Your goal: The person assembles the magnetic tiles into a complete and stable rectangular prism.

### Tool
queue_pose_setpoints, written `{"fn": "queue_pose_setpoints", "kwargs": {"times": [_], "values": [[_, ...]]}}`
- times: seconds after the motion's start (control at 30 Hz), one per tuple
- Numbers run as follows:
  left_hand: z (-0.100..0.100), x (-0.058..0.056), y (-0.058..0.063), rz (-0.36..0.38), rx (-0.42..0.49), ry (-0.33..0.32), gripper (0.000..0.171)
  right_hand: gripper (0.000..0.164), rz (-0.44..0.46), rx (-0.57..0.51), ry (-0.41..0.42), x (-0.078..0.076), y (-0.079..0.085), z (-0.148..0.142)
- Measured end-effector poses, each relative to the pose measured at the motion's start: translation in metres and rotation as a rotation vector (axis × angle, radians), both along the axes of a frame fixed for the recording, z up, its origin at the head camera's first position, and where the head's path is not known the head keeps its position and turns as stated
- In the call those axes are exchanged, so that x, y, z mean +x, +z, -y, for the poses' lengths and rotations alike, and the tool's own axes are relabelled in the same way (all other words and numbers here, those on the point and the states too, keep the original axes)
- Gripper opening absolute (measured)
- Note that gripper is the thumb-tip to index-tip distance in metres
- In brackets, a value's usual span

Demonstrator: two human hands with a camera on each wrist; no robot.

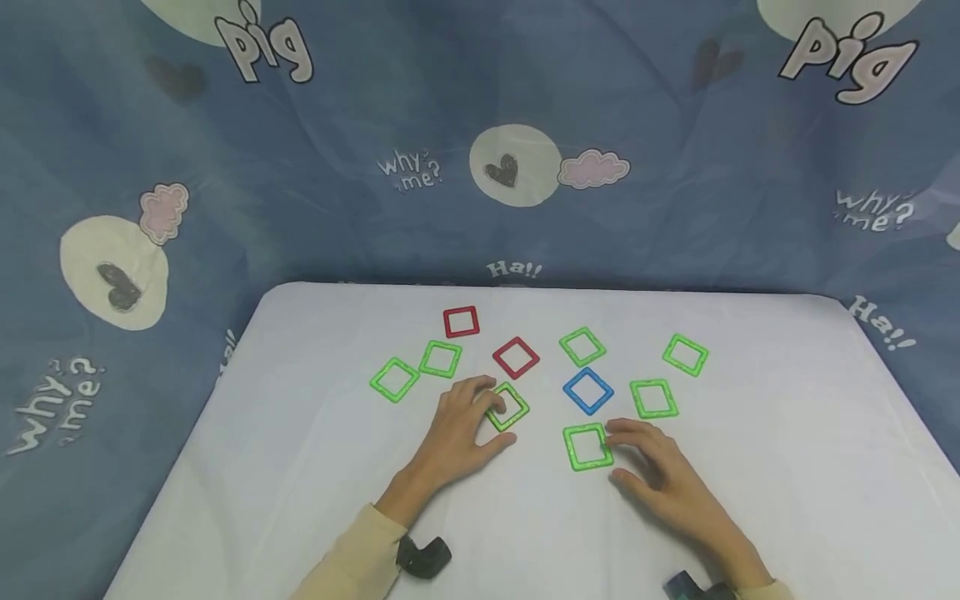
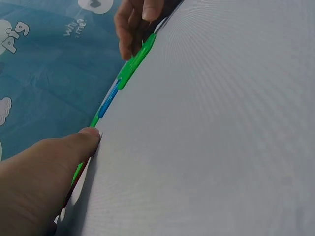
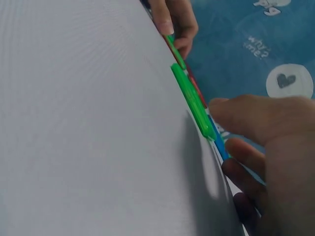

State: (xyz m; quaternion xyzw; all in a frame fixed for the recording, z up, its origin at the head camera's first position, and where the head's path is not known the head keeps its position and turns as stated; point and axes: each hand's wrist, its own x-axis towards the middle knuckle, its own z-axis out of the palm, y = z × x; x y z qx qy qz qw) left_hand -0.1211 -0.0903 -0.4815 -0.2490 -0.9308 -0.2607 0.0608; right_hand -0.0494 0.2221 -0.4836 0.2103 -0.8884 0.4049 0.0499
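My left hand (image 1: 468,429) reaches over a green square frame (image 1: 519,396) lying on the table. Its index fingertip comes down on the frame's left side, with the thumb held apart below. On the right, my right hand (image 1: 667,479) has its fingertips at the right edge of another green square frame (image 1: 569,449), thumb spread away. In the right wrist view, that green frame (image 3: 193,101) appears edge-on beside the thumb. Between and behind the hands lie a blue square frame (image 1: 602,403) and a red square frame (image 1: 528,348).
Further back on the white table (image 1: 315,500) are a second red frame (image 1: 460,309) and more green frames, a pair at left (image 1: 407,367) and others at right (image 1: 658,415). Behind the far edge hangs a blue printed cloth (image 1: 337,233).
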Motion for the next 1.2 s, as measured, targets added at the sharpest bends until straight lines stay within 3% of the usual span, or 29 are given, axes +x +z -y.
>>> {"fn": "queue_pose_setpoints", "kwargs": {"times": [0.47, 0.77, 1.2], "values": [[-0.0022, 0.0029, -0.0036, -0.017, 0.023, -0.014, 0.022, 0.034, -0.058, 0.088, -0.029, 0.0064, -0.0028, 0.0014], [0.0037, 0.0001, -0.0013, -0.016, 0.048, -0.018, 0.021, 0.034, -0.09, 0.088, -0.017, 0.0002, -0.0029, 0.0056], [0.0028, -0.002, -0.0036, -0.063, 0.069, -0.051, 0.01, 0.026, -0.063, 0.101, -0.02, -0.0022, -0.001, 0.0055]]}}
